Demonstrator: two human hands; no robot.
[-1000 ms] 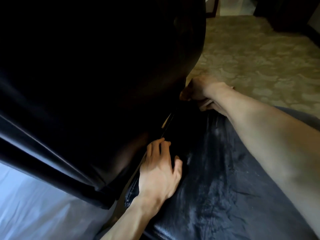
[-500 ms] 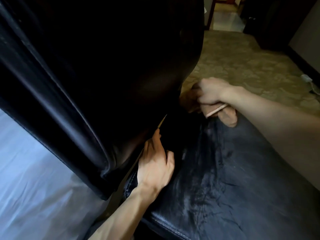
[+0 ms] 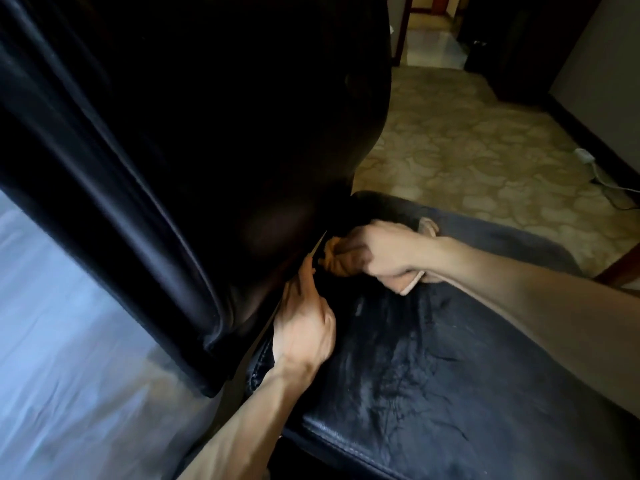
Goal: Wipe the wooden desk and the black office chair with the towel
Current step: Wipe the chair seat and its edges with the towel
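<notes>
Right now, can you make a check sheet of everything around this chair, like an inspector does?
Surface: black chair seat, creased and streaked; backrest rises at its left.
Job's things: tan towel bunched at the gap between seat and backrest; desk not in view.
Clutter: nothing seen.
Hands: right hand grips the towel; left hand rests on the seat, fingers reaching into the gap.
Cables: white plug and cable on the floor, far right.
Surroundings: patterned carpet, pale sheet on the left, doorway beyond.
</notes>
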